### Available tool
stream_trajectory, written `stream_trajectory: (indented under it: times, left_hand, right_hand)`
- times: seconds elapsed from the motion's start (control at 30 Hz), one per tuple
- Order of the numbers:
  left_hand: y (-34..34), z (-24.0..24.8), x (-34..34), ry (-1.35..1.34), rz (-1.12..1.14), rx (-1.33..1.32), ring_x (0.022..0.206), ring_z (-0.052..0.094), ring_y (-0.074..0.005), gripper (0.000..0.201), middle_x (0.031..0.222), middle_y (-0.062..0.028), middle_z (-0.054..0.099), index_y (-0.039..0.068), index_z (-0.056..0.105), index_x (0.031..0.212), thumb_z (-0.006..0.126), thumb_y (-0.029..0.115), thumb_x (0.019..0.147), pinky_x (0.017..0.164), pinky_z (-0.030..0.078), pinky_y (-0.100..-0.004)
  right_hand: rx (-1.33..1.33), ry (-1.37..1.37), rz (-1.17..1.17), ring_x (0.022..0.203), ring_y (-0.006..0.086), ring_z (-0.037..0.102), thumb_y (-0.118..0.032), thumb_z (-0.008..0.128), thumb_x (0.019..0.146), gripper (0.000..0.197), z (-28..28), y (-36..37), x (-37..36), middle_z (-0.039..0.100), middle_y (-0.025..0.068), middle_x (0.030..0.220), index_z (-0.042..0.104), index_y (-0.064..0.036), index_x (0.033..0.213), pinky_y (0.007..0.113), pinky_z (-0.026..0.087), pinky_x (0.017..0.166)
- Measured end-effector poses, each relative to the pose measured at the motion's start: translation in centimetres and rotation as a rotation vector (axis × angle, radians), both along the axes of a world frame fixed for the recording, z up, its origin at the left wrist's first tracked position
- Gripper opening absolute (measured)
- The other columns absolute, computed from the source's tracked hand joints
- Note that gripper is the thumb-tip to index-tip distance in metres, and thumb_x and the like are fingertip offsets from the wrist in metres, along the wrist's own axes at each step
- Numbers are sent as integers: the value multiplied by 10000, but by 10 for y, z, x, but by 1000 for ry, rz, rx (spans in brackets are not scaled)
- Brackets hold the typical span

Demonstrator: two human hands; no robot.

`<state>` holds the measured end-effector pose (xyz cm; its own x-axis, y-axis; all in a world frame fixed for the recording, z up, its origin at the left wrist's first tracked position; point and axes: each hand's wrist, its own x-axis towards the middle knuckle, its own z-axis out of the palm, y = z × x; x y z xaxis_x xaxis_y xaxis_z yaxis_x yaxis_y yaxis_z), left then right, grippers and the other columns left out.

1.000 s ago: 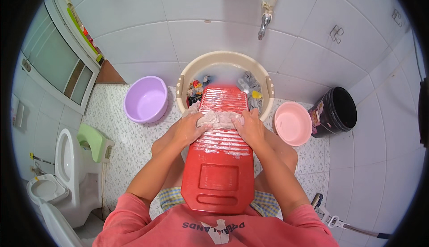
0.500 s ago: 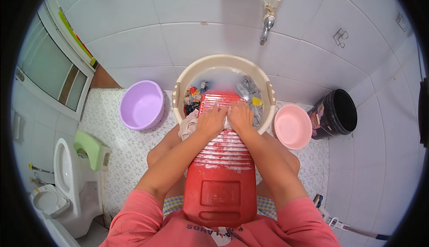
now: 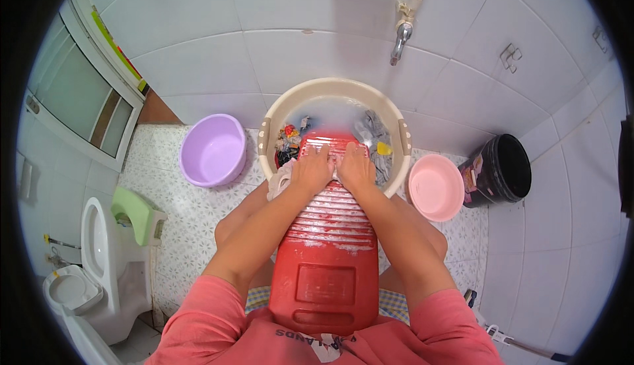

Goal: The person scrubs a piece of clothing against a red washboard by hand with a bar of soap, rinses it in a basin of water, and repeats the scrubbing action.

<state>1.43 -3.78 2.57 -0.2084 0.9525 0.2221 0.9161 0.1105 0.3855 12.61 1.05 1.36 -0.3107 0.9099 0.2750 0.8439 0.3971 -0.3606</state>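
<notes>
A red ribbed washboard slants from my lap into a cream basin of cloudy water. My left hand lies on its upper ridges, fingers stretched forward and spread, pressing a pale, wet cloth that hangs past the board's left edge. Close beside it, my right hand presses down on the board with fingers extended. A bit of the cloth shows between my thumbs; the rest under my palms is hidden. Suds coat the ridges. Dark and multicoloured clothes and grey clothes soak in the basin.
A purple basin stands left on the floor, and a pink basin right, beside a tilted black bucket. Past the basin a tap juts from the tiled wall. Farther left are a green stool and a toilet.
Both hands have slid slightly up the washboard with the cloth. Their fingers, curled on it before, now stretch forward. The view has shifted a little.
</notes>
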Motion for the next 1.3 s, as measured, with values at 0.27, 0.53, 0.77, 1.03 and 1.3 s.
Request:
stream_trajectory:
  times: [0.27, 0.53, 0.77, 1.03, 1.3]
  left_hand:
    - [-96, 34, -1, 83, -580, -157, 648, 626, -323, 173, 747, -134, 640, 74, 605, 827, 544, 236, 813, 617, 507, -445]
    - [-3, -7, -15, 89, -178, -117, 675, 646, -345, 230, 823, -179, 648, 45, 584, 898, 497, 255, 864, 586, 515, -448]
    - [-57, 27, -54, -163, -105, -96, 817, 621, -380, 415, 894, -203, 639, 17, 602, 964, 555, 415, 853, 740, 488, -431]
    - [-82, 47, -85, -1113, -272, -265, 899, 579, -111, 337, 968, -70, 643, -6, 579, 1117, 622, 226, 876, 806, 466, -269]
    - [-79, 48, -52, -1334, -192, -107, 928, 579, -147, 332, 1005, -69, 613, 9, 530, 1090, 632, 240, 874, 786, 475, -297]
  right_hand:
    - [-61, -66, 462, 568, 322, 623, -206, 557, 791, 150, 45, -97, 59, 588, 164, 721, 545, -63, 835, 435, 506, 502]
    - [-87, -33, 204, 713, 405, 614, -284, 517, 868, 258, 7, -6, 7, 606, 221, 867, 522, -29, 906, 494, 487, 632]
    - [-553, 302, 318, 823, 307, 617, -310, 579, 860, 299, 16, 0, 74, 623, 171, 873, 618, -29, 954, 387, 474, 727]
    - [-628, 592, 344, 754, 232, 542, -149, 586, 842, 159, 3, -20, 98, 537, 97, 769, 542, 0, 874, 331, 439, 718]
    - [-270, 251, 521, 695, 345, 590, -203, 528, 843, 198, 55, -90, 66, 590, 162, 696, 568, -51, 722, 426, 461, 638]
